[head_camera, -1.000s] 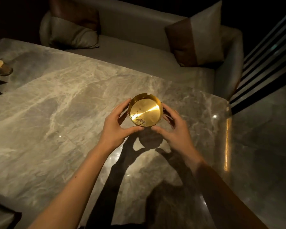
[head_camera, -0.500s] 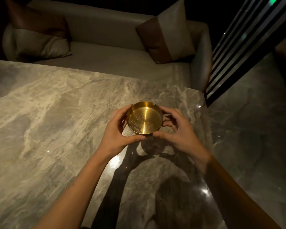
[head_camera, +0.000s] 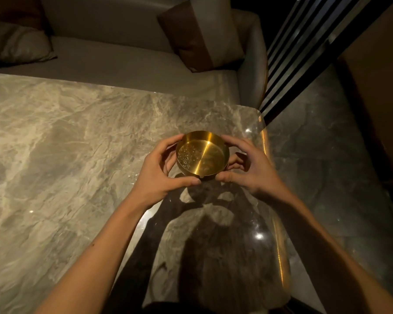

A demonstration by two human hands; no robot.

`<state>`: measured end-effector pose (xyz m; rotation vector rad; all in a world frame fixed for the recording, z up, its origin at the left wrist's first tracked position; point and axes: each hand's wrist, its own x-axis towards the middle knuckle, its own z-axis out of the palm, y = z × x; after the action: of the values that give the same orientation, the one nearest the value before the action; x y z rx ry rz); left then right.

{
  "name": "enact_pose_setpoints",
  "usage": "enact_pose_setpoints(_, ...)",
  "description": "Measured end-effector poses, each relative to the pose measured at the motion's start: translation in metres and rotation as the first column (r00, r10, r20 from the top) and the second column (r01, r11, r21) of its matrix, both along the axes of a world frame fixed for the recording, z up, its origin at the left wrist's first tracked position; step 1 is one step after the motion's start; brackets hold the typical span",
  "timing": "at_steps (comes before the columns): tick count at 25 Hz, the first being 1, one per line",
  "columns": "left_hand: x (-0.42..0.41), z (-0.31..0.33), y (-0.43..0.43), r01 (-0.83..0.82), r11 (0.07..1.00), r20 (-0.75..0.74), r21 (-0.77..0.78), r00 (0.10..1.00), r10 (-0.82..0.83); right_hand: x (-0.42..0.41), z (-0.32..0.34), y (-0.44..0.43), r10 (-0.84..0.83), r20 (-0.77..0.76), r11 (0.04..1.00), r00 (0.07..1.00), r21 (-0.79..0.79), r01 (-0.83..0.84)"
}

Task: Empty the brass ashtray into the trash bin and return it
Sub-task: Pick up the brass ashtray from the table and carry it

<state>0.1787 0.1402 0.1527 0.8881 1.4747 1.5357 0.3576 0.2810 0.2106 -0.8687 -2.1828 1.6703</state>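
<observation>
A round brass ashtray with ash specks on its left inner floor is held above the marble table, near the table's right end. My left hand cups its left side, thumb under the front rim. On the other side my right hand wraps its right side, thumb at the front. The ashtray casts a shadow on the table below it. No trash bin is in view.
A grey sofa with a brown and beige cushion runs along the table's far edge. To the right lie a dark stone floor and a slatted black screen. The table's right edge glints gold.
The ashtray has been lifted off the table and carried toward the table's right end in both hands. The view has swung right, bringing more floor into sight.
</observation>
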Motion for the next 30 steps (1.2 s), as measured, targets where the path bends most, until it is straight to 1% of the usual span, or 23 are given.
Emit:
enact_pose_setpoints(2, 0.012, 0.001, 0.002, -0.008, 1.0, -0.038, -0.004, 0.999, 0.007, 0.008, -0.002, -0.002, -0.036, -0.017, 0.998, 0.999, -0.042, 0.035)
enact_pose_setpoints(4, 0.028, 0.002, 0.008, -0.015, 1.0, -0.074, -0.004, 0.997, 0.015, 0.022, -0.006, 0.004, -0.035, -0.026, 0.996, 0.999, -0.088, 0.033)
enact_pose_setpoints(7, 0.052, 0.007, 0.022, -0.039, 0.999, -0.092, -0.022, 0.995, 0.037, 0.051, -0.008, 0.027, 0.033, -0.042, 0.993, 0.999, -0.113, -0.037)
enact_pose_setpoints(9, 0.075, 0.011, 0.035, -0.055, 0.998, -0.078, -0.041, 0.996, 0.051, 0.075, -0.011, 0.049, 0.089, -0.041, 0.987, 0.995, -0.129, -0.094)
enact_pose_setpoints(11, 0.102, 0.012, 0.05, -0.056, 0.996, -0.07, -0.062, 0.996, 0.052, 0.099, -0.014, 0.071, 0.117, -0.056, 0.985, 0.992, -0.118, -0.123)
enact_pose_setpoints(13, 0.133, 0.009, 0.07, -0.065, 0.995, -0.104, -0.079, 0.993, 0.056, 0.124, -0.016, 0.092, 0.11, -0.086, 0.989, 0.99, -0.091, -0.118)
enact_pose_setpoints(17, 0.193, 0.006, 0.111, -0.1, 0.99, -0.136, -0.103, 0.987, 0.085, 0.172, -0.022, 0.124, 0.1, -0.068, 0.993, 0.993, -0.062, -0.105)
enact_pose_setpoints(21, 0.222, 0.005, 0.138, -0.079, 0.989, -0.084, -0.127, 0.994, 0.068, 0.216, -0.028, 0.159, 0.116, -0.032, 0.993, 0.993, 0.005, -0.116)
enact_pose_setpoints(25, 0.229, -0.003, 0.154, -0.014, 0.99, -0.036, -0.142, 0.999, 0.009, 0.234, -0.039, 0.167, 0.031, -0.058, 0.998, 0.998, -0.045, -0.033)
enact_pose_setpoints(30, 0.233, -0.019, 0.17, 0.076, 0.988, -0.024, -0.136, 0.997, -0.08, 0.242, -0.048, 0.157, -0.11, -0.048, 0.994, 0.993, 0.006, 0.111)
